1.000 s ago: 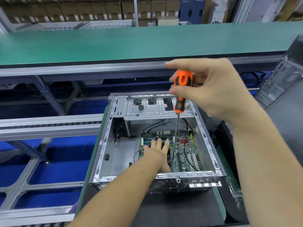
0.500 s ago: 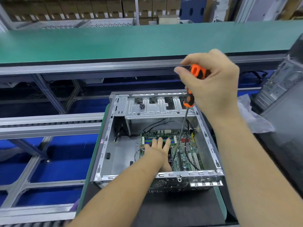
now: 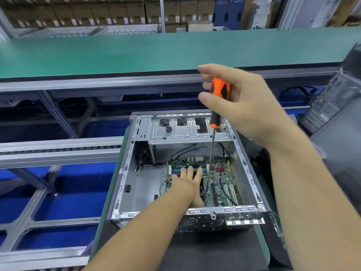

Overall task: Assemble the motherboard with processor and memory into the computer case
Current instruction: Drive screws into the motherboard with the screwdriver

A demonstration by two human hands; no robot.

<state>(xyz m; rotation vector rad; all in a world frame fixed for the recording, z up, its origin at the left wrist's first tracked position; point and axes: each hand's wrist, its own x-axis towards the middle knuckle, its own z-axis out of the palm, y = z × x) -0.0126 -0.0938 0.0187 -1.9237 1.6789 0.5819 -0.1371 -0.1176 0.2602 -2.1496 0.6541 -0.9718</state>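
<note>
Left hand (image 3: 187,180) lies flat-fingered on the motherboard (image 3: 218,180); right hand (image 3: 240,106) grips the screwdriver (image 3: 218,98). Advise keeping the shaft upright, pressing steadily, holding the board still.

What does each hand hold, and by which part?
The right hand grips the screwdriver by its orange handle. The left hand holds nothing; it rests flat on the motherboard.

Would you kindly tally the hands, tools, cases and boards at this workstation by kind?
Hands: 2, left hand and right hand
Screwdriver: 1
Open computer case: 1
Motherboard: 1
Second case at right: 1
Total: 6
</note>
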